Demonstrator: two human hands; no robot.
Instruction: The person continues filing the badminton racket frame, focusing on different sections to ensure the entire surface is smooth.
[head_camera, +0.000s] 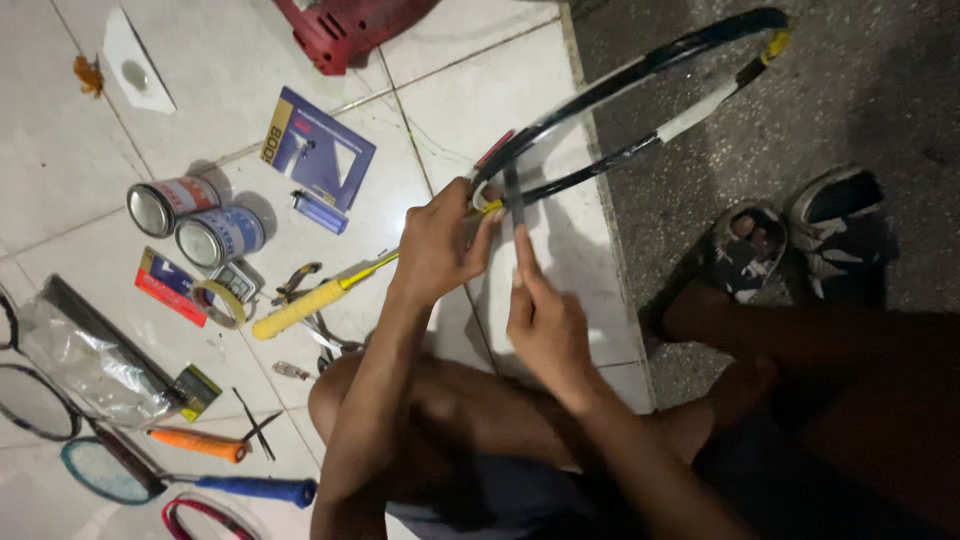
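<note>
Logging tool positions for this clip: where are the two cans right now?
In the head view, the two cans lie on their sides on the white tile floor, left of the person's hands, just below the blue booklet and above the roll of tape.

Looks like an informal racket-repair spot on a tiled floor (90, 190): spare rackets (60, 420), two tins (195, 220), tape roll (218, 302), pliers (298, 280) scattered beside concrete ground (850, 90).

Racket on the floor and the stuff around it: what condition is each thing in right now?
Racket frame: unstrung, held near the throat.
Left hand: closed around the frame's base.
Right hand: pinching a dark strip against the frame.
Two cans: lying on their sides.
Yellow-gripped handle: lying flat on the tiles.
Spare rackets: strung, lying flat.
Sandals: off, empty.
</note>
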